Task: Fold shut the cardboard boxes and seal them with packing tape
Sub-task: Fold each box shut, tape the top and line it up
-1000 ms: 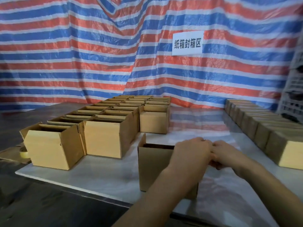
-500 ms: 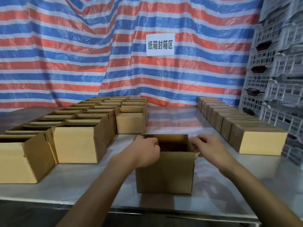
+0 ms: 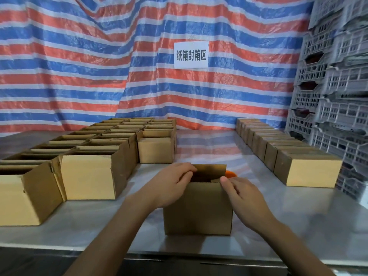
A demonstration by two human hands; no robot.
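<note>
View: head camera, looking down over both forearms.
Task's thing: a small cardboard box [image 3: 197, 208] stands upright on the table [image 3: 298, 226], near its front edge and between the two hands. Its top is not yet closed.
Left hand [image 3: 171, 184]: fingers curled over the box's top left edge, gripping the cardboard there; any flap under them is hidden.
Right hand [image 3: 243, 194]: unclenched, with fingers fairly straight along the box's right side and the thumb tip on the near right corner of the rim. It presses rather than grasps.
Far flap [image 3: 211, 169]: upright, a plain straight-edged panel.
Step in hand: judged to be tucking the short side flaps in before the long ones come down.
Doing it well: push both side flaps level together and keep the box square on the table. Then bring the far and near flaps to meet without a gap, so tape can bridge one straight seam.
Materials: brown corrugated board, matte, with crisp creases. It is probably light enough to slide on the smooth, glossy tabletop, so steady it while pressing.
Orange object [image 3: 231, 173]: just behind the box, mostly hidden; perhaps the tape, but I cannot tell.
Open boxes [image 3: 89, 176]: rows at left, tops open.
Closed boxes [image 3: 310, 172]: one row at right.
Backdrop: striped woven tarp [image 3: 79, 66] with a white sign [image 3: 191, 54]; grey lattice plastic crates [image 3: 338, 96] stacked at right.
</note>
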